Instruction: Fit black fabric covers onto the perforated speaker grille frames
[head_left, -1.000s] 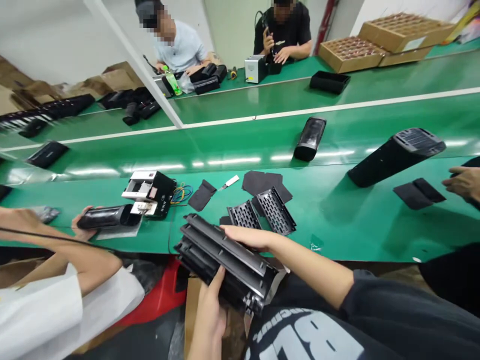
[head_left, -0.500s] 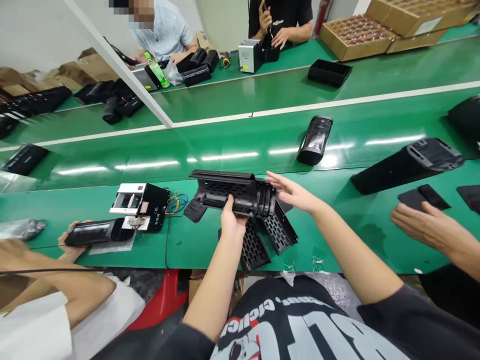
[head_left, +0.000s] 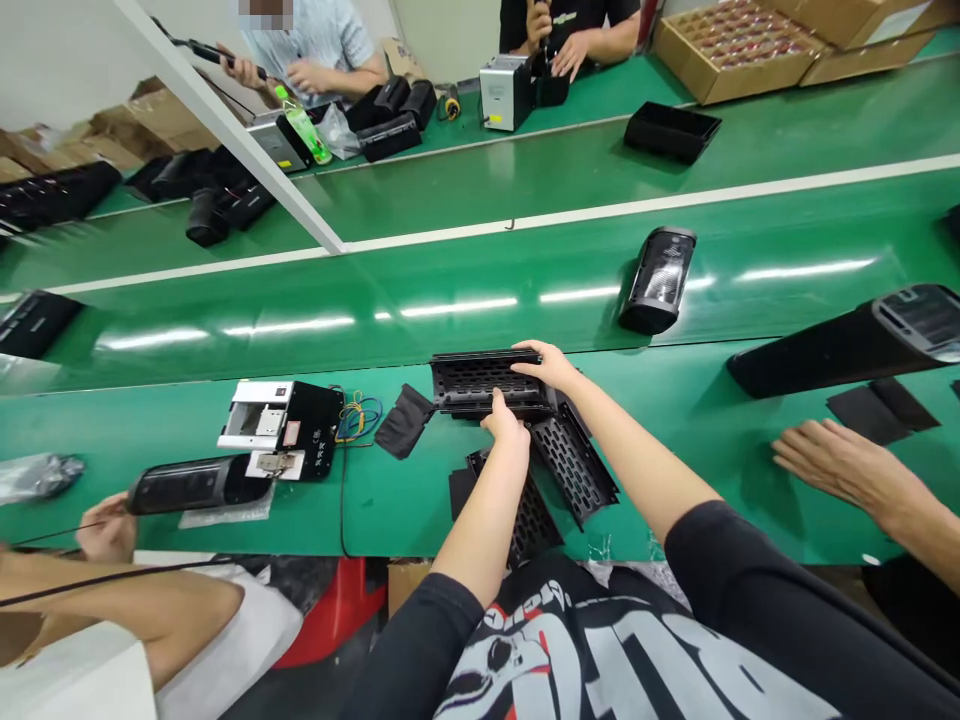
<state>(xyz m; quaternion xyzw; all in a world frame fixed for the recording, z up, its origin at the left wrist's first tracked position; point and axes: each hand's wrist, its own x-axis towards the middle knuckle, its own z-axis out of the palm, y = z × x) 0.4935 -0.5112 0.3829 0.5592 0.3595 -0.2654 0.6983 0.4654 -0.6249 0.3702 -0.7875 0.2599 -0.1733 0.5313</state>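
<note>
A black slotted plastic shell (head_left: 469, 385), shaped like a trough, lies on its length across the bench in front of me. My left hand (head_left: 508, 424) grips its near edge, thumb reaching over the inside. At its right end my right hand (head_left: 549, 368) holds the far edge between fingers and thumb. Two perforated black panels (head_left: 576, 468) rest just below the shell, partly under my left forearm. A crumpled piece of black cloth-like material (head_left: 405, 422) lies by the shell's left end.
Left of me stands a small black-and-white machine (head_left: 289, 425) with coiled wires; a neighbour's hand (head_left: 109, 525) holds a black cylinder-like unit (head_left: 191, 485) against it. Another person's hand (head_left: 847, 465) is at the right, near a long black housing (head_left: 817, 345). A glossy black unit (head_left: 661, 280) sits on the green belt.
The shell has come down towards the bench and turned so its slotted inside shows more. My right hand, apart and stretched out before, has closed on its right end.
</note>
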